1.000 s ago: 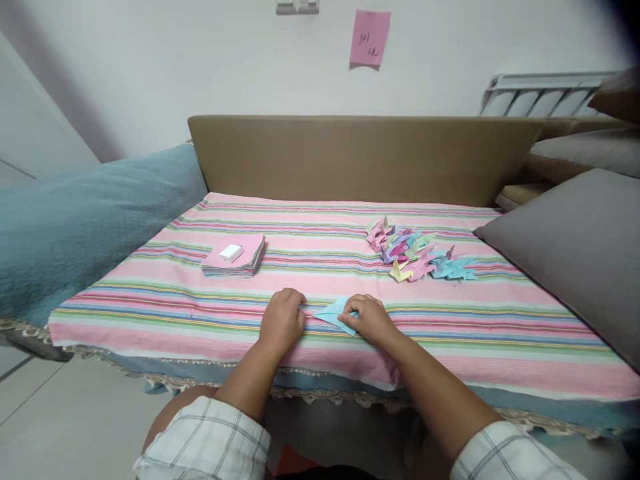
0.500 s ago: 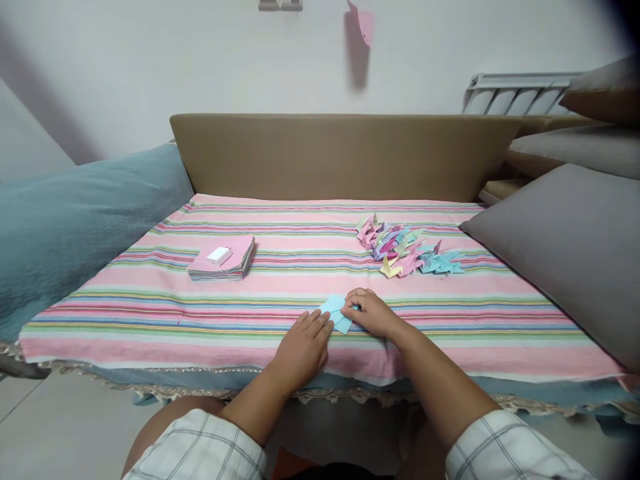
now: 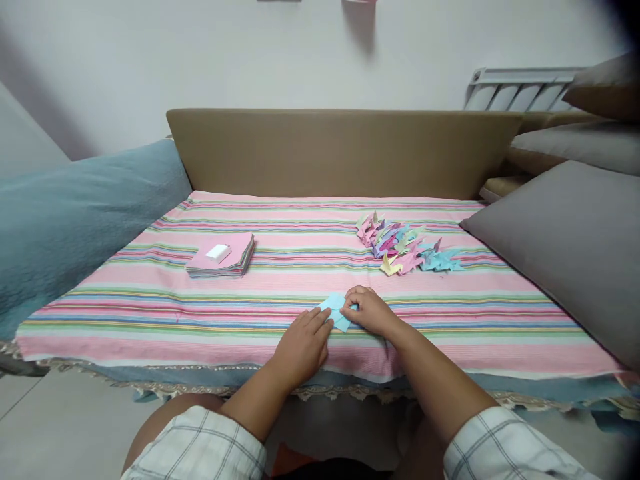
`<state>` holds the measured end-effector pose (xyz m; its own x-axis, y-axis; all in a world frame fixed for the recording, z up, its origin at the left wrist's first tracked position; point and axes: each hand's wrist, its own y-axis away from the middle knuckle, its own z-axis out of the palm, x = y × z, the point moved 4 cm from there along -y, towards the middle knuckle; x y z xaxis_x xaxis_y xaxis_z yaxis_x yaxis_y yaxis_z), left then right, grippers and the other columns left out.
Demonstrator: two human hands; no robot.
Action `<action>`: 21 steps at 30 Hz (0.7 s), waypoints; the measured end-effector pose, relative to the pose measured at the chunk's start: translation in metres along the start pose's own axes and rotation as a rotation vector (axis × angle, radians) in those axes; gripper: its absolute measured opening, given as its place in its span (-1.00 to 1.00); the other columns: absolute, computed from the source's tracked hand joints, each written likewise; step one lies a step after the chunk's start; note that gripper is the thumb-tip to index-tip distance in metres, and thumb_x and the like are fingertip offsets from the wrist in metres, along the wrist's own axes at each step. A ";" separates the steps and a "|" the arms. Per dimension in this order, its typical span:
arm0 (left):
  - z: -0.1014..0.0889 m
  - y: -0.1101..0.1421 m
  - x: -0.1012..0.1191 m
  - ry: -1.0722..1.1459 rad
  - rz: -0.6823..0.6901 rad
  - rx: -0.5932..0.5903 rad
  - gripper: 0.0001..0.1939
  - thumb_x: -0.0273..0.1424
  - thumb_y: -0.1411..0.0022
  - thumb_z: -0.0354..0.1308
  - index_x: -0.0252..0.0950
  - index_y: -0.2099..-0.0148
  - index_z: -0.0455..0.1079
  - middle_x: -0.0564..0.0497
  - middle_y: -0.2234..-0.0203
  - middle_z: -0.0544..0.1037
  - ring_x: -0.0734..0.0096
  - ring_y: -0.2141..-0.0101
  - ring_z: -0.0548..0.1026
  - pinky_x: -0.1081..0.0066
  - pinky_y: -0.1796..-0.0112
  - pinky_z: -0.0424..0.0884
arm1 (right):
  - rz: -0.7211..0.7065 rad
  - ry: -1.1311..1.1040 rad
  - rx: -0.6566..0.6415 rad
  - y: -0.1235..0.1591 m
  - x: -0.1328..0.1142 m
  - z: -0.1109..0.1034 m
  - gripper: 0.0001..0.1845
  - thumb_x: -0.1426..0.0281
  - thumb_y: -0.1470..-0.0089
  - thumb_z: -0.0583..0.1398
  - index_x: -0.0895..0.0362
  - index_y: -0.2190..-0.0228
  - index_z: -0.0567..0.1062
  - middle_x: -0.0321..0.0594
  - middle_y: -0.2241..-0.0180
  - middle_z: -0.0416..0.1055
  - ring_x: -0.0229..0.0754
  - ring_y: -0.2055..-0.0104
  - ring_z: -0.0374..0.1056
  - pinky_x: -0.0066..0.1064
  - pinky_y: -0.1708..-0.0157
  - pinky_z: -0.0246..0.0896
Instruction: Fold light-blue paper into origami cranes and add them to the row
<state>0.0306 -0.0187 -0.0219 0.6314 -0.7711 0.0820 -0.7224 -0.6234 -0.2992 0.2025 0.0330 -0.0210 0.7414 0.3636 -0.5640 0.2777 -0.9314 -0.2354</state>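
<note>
A light blue sheet of origami paper [image 3: 336, 303], partly folded, lies on the striped cloth in front of me. My left hand [image 3: 306, 339] rests flat over its left part, fingers stretched out and covering that end. At the paper's right side my right hand [image 3: 369, 311] pinches the edge between thumb and fingertips. Beyond my right hand lies a cluster of folded paper cranes [image 3: 411, 256] in pink, purple, yellow, green and blue. To the far left sits a stack of square paper [image 3: 240, 248], pink on top, with a small white block [image 3: 219, 253] lying on it.
The striped cloth [image 3: 125, 313] covers the sofa seat, whose lace-trimmed front edge is close to my knees. A brown backrest [image 3: 340, 153] stands behind. Grey cushions [image 3: 565, 227] are piled at the right, and a blue-covered armrest [image 3: 100, 213] bounds the left.
My left hand has moved right and flattened onto the paper's left part, covering its pointed end. My right hand keeps its pinch. The view has shifted a little.
</note>
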 end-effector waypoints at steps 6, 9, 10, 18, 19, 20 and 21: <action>-0.004 -0.002 0.002 -0.023 0.004 -0.025 -0.53 -0.52 -0.11 0.02 -0.31 -0.10 0.25 -0.10 -0.13 0.30 0.12 -0.11 0.23 0.07 -0.08 0.19 | -0.015 -0.025 0.008 0.001 -0.001 -0.006 -0.92 0.38 0.08 0.25 0.12 0.54 0.48 -0.22 0.34 0.43 -0.17 0.19 0.31 -0.31 0.10 0.11; -0.003 -0.003 0.002 -0.029 0.002 -0.027 -0.51 -0.52 -0.10 0.01 -0.30 -0.13 0.23 -0.10 -0.13 0.30 0.12 -0.11 0.23 0.07 -0.07 0.18 | -0.022 -0.025 -0.007 0.001 0.001 -0.011 -0.90 0.37 0.05 0.22 0.12 0.54 0.48 -0.22 0.36 0.43 -0.18 0.21 0.31 -0.34 0.13 0.13; -0.003 -0.002 0.002 -0.033 0.003 -0.026 -0.49 -0.52 -0.10 0.02 -0.29 -0.15 0.21 -0.10 -0.13 0.30 0.12 -0.11 0.23 0.07 -0.07 0.18 | -0.022 -0.020 -0.012 0.001 0.002 -0.012 -0.88 0.37 0.03 0.21 0.12 0.55 0.47 -0.22 0.36 0.43 -0.18 0.21 0.30 -0.35 0.13 0.13; 0.001 -0.004 0.003 -0.081 -0.005 -0.068 -0.47 -0.47 -0.11 0.05 -0.27 -0.17 0.20 -0.09 -0.14 0.28 0.09 -0.10 0.22 0.07 -0.07 0.16 | 0.047 0.013 -0.024 0.002 0.013 -0.015 -0.89 0.37 0.04 0.21 0.14 0.53 0.47 -0.21 0.35 0.42 -0.19 0.21 0.29 -0.38 0.15 0.13; 0.001 -0.004 0.003 -0.082 -0.007 -0.070 -0.47 -0.48 -0.11 0.04 -0.27 -0.17 0.20 -0.09 -0.14 0.28 0.09 -0.10 0.22 0.07 -0.07 0.16 | 0.050 0.017 -0.027 0.002 0.013 -0.015 -0.89 0.38 0.04 0.21 0.14 0.53 0.47 -0.21 0.35 0.42 -0.19 0.21 0.29 -0.38 0.14 0.13; 0.000 -0.004 0.003 -0.083 -0.008 -0.069 -0.47 -0.48 -0.11 0.05 -0.27 -0.17 0.20 -0.09 -0.14 0.28 0.09 -0.10 0.21 0.08 -0.07 0.16 | 0.054 0.022 -0.031 0.002 0.014 -0.015 -0.90 0.38 0.04 0.22 0.14 0.53 0.48 -0.21 0.34 0.41 -0.19 0.20 0.29 -0.37 0.13 0.12; 0.000 -0.004 0.003 -0.082 -0.008 -0.066 -0.47 -0.48 -0.11 0.05 -0.27 -0.17 0.20 -0.09 -0.14 0.28 0.09 -0.10 0.21 0.08 -0.07 0.16 | 0.056 0.029 -0.035 0.002 0.014 -0.015 -0.91 0.38 0.04 0.22 0.14 0.52 0.48 -0.21 0.33 0.41 -0.18 0.19 0.29 -0.37 0.12 0.11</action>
<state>0.0355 -0.0186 -0.0206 0.6565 -0.7543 0.0051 -0.7324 -0.6390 -0.2350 0.2223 0.0362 -0.0176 0.7734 0.3111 -0.5523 0.2565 -0.9504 -0.1762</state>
